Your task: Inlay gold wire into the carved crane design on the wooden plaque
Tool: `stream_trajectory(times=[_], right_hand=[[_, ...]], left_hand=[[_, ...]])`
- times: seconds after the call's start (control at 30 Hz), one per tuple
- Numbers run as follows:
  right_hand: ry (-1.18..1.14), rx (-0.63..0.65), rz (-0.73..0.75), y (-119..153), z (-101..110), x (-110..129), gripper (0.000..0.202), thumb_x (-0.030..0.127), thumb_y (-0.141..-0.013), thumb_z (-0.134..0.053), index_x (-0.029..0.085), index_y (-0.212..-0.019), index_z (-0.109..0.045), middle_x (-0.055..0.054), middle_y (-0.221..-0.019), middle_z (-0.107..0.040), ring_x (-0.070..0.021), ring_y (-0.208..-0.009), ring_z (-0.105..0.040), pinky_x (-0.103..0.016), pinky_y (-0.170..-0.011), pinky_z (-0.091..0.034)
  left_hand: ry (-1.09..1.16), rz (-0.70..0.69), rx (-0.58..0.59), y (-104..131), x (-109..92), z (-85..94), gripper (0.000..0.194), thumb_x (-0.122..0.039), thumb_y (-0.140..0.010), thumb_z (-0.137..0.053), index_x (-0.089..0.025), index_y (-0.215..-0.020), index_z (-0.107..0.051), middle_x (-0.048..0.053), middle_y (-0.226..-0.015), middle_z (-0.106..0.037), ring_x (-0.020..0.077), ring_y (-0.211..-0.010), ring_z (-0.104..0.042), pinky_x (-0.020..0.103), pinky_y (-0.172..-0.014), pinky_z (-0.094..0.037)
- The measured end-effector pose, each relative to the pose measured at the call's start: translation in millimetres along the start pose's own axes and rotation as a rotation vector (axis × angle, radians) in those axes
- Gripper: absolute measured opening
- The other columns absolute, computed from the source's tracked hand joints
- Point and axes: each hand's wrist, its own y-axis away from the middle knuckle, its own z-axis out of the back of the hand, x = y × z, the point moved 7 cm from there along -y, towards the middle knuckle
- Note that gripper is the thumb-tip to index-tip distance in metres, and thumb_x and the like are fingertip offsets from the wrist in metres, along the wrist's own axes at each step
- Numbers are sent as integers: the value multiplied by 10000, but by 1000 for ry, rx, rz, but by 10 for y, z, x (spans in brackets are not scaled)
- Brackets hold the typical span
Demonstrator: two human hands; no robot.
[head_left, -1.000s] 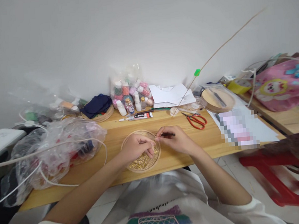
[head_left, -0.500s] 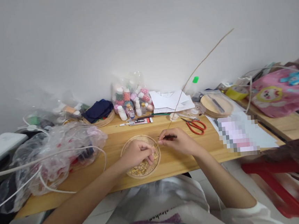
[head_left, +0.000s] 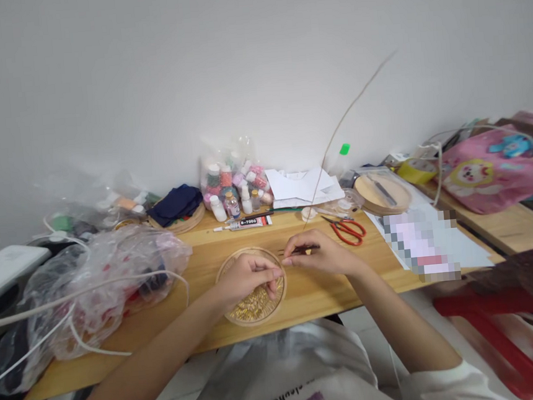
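A round wooden tray (head_left: 258,316) filled with small gold pieces lies near the table's front edge. My left hand (head_left: 253,277) is over its upper right part, thumb and fingertips pinched together; what lies between them is too small to make out. Just right of the tray, my right hand (head_left: 315,253) is closed on a dark, thin tool (head_left: 305,248) whose tip points left toward my left hand. A long thin tan strand (head_left: 331,141) rises from by my right hand and curves up to the right against the wall.
Red-handled scissors (head_left: 351,231) lie right of my right hand. Behind are a glue tube (head_left: 252,222), small bottles (head_left: 232,204) and white papers (head_left: 305,187). A crumpled plastic bag (head_left: 109,276) with cables over it fills the left side. A round wooden board (head_left: 382,193) sits at right.
The far end of the strand has swung left and lower. My fingertips have shifted slightly apart from each other. The whole view has tilted a little.
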Motion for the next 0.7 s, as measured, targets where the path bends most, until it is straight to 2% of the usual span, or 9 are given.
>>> stream_trajectory(times=[0.23, 0.4, 0.6, 0.7], right_hand=[[-21, -109, -19, 37, 261, 15, 353, 503, -805, -690, 154, -755, -686, -28, -662, -659, -105, -584, -573, -231, -562, -455], [-103, -102, -53, 17, 266, 10, 371, 515, -808, -679, 157, -712, -656, -17, -615, -633, -104, -557, -576, -239, -558, -481], [-180, -87, -95, 8, 227, -30, 323, 469, -769, -733, 156, -722, -669, -7, -624, -629, -96, -566, -571, -239, -567, -472], [-197, -74, -106, 10, 210, -36, 314, 460, -761, -740, 152, -750, -678, -7, -629, -635, -101, -576, -577, -244, -569, -468]], left_hand=[[-76, -142, 6, 7, -139, 11, 462, -560, -682, -750, -137, -531, -638, 34, -496, -614, 123, -448, -573, 243, -502, -500], [-117, -186, -60, 34, -173, 59, 407, -501, -723, -733, -141, -554, -644, 22, -502, -620, 119, -460, -585, 234, -526, -490], [-150, -175, -101, 111, -179, 88, 224, -327, -761, -717, -123, -847, -749, -10, -533, -642, 101, -473, -596, 222, -571, -494], [-172, -164, -102, 148, -204, 78, 182, -255, -775, -698, -127, -886, -763, -13, -524, -644, 103, -489, -608, 213, -572, -495]])
